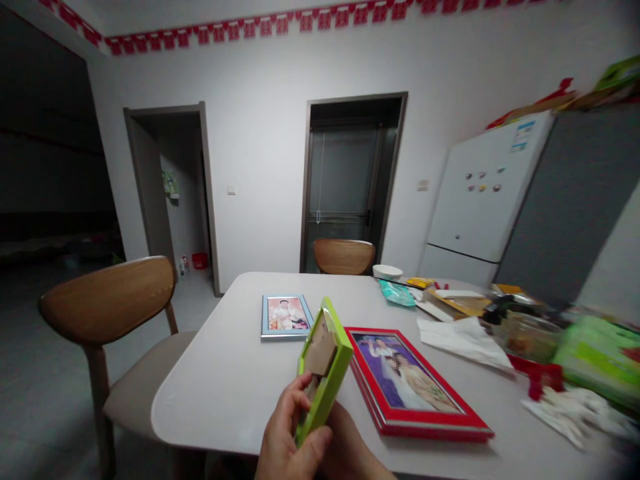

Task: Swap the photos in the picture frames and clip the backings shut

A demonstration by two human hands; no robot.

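Observation:
I hold a lime-green picture frame (327,363) upright and edge-on over the near edge of the white table (225,373). Its back faces me, showing a brown cardboard stand (320,350). My left hand (285,437) is closed round the frame's lower end, fingers on the back and thumb across the edge. My right hand (353,450) lies against the frame's lower right side, its fingers mostly hidden. A red-framed photo (413,383) lies flat just right of the hands. A blue-framed photo (285,315) lies flat farther back.
Wooden chairs stand at the left (107,300) and the far end (344,255). The table's right side holds tissues (463,337), a white bowl (387,271), packets and a green pack (600,353). A white fridge (483,200) stands at the right. Two doorways open in the back wall.

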